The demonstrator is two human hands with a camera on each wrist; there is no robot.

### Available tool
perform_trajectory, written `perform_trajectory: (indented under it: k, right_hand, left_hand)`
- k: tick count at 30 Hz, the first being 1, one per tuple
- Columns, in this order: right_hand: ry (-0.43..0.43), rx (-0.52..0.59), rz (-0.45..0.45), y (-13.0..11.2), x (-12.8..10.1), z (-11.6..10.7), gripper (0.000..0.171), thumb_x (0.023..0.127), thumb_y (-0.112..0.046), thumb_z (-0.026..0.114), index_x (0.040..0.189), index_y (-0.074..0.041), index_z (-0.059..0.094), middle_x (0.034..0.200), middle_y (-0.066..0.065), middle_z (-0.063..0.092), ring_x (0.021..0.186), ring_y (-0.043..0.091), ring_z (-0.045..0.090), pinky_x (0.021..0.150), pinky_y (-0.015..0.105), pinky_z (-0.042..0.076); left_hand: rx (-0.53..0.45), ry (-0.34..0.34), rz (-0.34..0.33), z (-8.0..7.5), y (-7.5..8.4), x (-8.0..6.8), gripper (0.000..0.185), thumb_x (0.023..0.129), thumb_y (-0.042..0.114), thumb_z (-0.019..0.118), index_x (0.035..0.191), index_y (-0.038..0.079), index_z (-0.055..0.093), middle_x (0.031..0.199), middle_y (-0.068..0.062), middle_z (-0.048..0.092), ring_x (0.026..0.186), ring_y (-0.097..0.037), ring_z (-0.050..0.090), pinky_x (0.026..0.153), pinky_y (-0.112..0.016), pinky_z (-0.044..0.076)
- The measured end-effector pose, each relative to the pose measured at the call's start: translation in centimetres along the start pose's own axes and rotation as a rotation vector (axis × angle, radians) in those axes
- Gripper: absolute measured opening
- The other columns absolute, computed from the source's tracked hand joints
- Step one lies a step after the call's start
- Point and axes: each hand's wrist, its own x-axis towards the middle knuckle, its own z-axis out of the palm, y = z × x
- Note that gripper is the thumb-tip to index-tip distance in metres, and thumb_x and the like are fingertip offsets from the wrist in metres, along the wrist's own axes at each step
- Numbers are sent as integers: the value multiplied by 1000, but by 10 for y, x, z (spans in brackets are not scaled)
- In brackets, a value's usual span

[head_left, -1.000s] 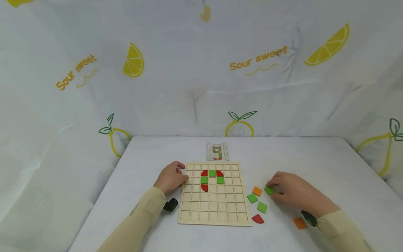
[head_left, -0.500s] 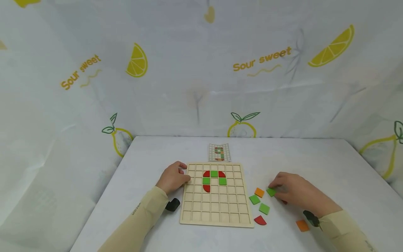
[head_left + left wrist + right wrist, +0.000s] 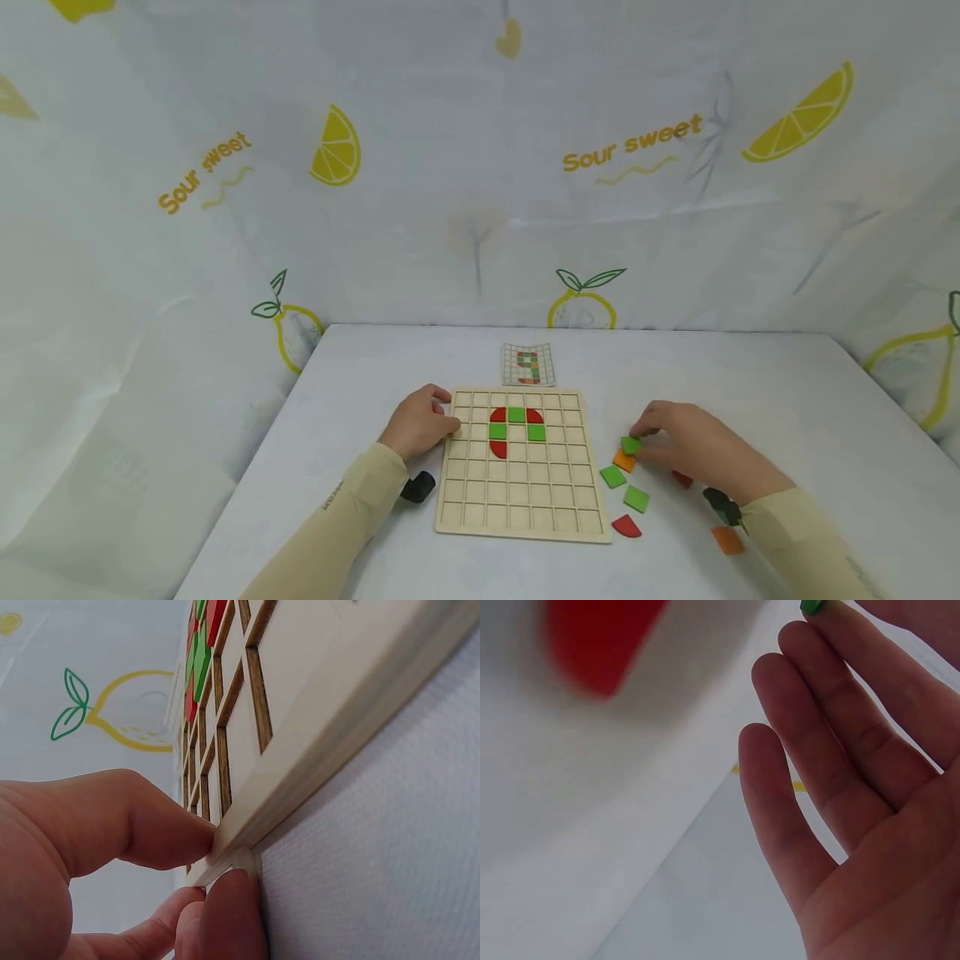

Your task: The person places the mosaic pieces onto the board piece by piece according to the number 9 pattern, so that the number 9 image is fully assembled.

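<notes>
Beside the board [image 3: 522, 467], a green tile [image 3: 631, 445] is pinched at the fingertips of the right hand [image 3: 686, 446], above an orange tile [image 3: 623, 461]. At the board's left edge, the frame is gripped by the left hand [image 3: 417, 425] on the surface [image 3: 787, 400].

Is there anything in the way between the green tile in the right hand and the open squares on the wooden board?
Nothing visible blocks it. The right hand pinches the green tile just right of the wooden board. The loose orange tile and green tile lie flat below it, and the left hand grips the far edge.
</notes>
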Motion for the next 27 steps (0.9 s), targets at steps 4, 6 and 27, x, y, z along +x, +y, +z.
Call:
perform_trajectory:
  k: [4,6,27]
  right_hand:
    - [12,10,-37,-17,13,0,16,91,-21,85,107,-23,83,107,-12,73,100,15,68,95,46,59]
    - [15,23,-54,-25,19,1,16,92,-22,85,107,-23,82,106,-12,73,102,15,69,96,48,59]
    - [-8,11,-148,-106,67,32,15,88,-21,88,102,-19,84,97,-12,68,88,7,61,84,35,56]
  left_hand:
    - [9,4,-7,-1,-1,2,43,89,19,79,129,10,66,106,-5,63,89,-21,59,76,-33,48]
    - [11,5,-8,0,0,2,43,89,19,80,128,10,66,106,-5,64,90,-21,59,77,-33,48]
    - [25,14,-9,0,3,2,41,88,19,78,127,11,67,103,-4,63,90,-21,58,77,-34,46]
